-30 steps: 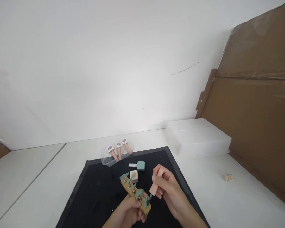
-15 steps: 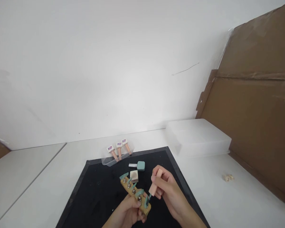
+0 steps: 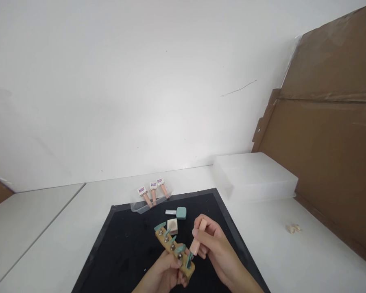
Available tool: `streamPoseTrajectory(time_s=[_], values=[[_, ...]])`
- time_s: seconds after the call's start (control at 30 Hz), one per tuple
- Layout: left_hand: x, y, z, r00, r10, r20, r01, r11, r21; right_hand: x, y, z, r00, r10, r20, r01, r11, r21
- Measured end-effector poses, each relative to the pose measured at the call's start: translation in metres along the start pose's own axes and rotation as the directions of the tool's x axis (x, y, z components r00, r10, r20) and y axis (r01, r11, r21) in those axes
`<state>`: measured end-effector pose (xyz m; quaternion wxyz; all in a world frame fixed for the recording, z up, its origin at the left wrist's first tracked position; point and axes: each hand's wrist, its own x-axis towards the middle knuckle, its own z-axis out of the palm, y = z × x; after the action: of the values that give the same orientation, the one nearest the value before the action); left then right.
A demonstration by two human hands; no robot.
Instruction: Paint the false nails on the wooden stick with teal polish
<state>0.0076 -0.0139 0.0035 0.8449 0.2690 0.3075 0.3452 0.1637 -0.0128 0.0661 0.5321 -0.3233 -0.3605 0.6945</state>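
I see my left hand (image 3: 163, 273) and right hand (image 3: 212, 248) both bare: no gloves, rings or watch. The forearms that show at the bottom edge are bare too, with no sleeve in view. Fingernails look short and unpainted.

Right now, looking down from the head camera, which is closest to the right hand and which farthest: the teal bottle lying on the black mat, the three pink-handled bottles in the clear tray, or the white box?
1. teal bottle, just beyond the right hand, on the mat.
2. three pink-handled bottles, farther back-left, at the mat's far edge.
3. white box, back-right, off the mat.
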Motion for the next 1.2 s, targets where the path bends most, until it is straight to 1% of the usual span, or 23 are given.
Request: streamPoseTrajectory(time_s=[0.27, 0.6, 0.8, 1.07, 1.2], values=[[0.0071, -0.0042, -0.0063, 0.997, 0.013, 0.077, -0.014, 1.0, 0.018, -0.0001, 0.0018, -0.0003, 1.0, 0.0, 0.004, 0.0, 1.0, -0.001], [0.0082, -0.0061, -0.009, 0.997, 0.013, 0.078, -0.016, 0.999, 0.039, 0.0002, 0.0031, -0.0017, 1.0, 0.005, 0.013, -0.005, 1.0, -0.011], [0.0087, -0.0046, -0.0077, 0.994, 0.005, 0.105, -0.01, 0.999, 0.051, 0.0005, 0.0004, -0.0001, 1.0, 0.012, -0.006, -0.012, 1.0, -0.024], [0.0042, -0.0032, -0.0031, 0.998, 0.004, 0.055, -0.005, 1.0, 0.013, 0.0008, -0.0008, -0.0007, 0.999, 0.016, -0.038, -0.017, 0.999, -0.027], [0.0043, -0.0031, -0.0034, 0.998, 0.011, 0.069, -0.013, 1.0, 0.024, 0.0018, 0.0002, -0.002, 0.999, 0.004, -0.041, -0.006, 0.999, -0.032]])
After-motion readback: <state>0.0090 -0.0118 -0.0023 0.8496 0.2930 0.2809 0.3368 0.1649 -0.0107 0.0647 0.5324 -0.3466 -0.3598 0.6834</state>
